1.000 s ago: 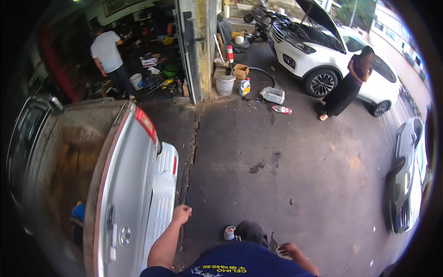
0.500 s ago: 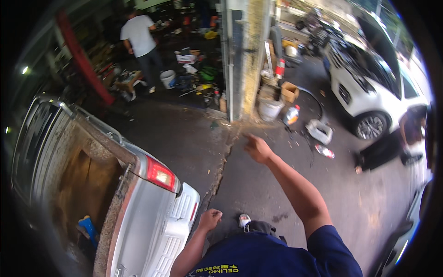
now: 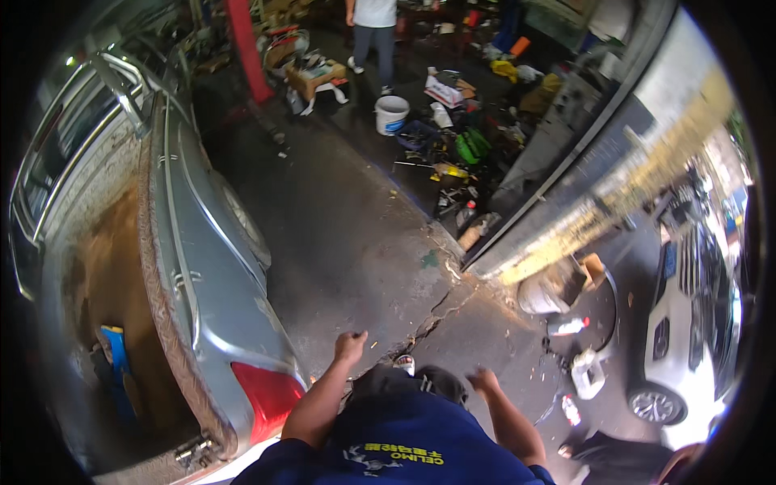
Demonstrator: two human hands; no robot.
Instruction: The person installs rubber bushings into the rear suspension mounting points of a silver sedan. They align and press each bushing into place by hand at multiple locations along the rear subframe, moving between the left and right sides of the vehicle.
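Note:
My left hand [image 3: 350, 347] hangs beside the grey pickup's rear corner [image 3: 263, 392], fingers loosely bent and apart, with nothing visible in it. My right hand [image 3: 483, 380] hangs low on the other side of my body, its small, partly shaded fingers loosely open and apparently empty. Below them my dark trousers and a shoe [image 3: 406, 364] show over cracked pavement. At left is the rusty truck bed [image 3: 109, 242], holding a blue object [image 3: 120, 376].
Ahead, a cluttered garage holds a white bucket [image 3: 391, 115], a red post [image 3: 245, 48] and a standing person [image 3: 372, 32]. At right are a worn pillar [image 3: 606, 186], containers [image 3: 541, 295], a plastic tub [image 3: 588, 373], a white car [image 3: 687, 339] and a dark-clothed person [image 3: 614, 457].
My view has swung toward the garage, bringing pillar and truck side closer. My right arm, reaching forward half a second ago, has dropped low. The person in the garage appears higher in view.

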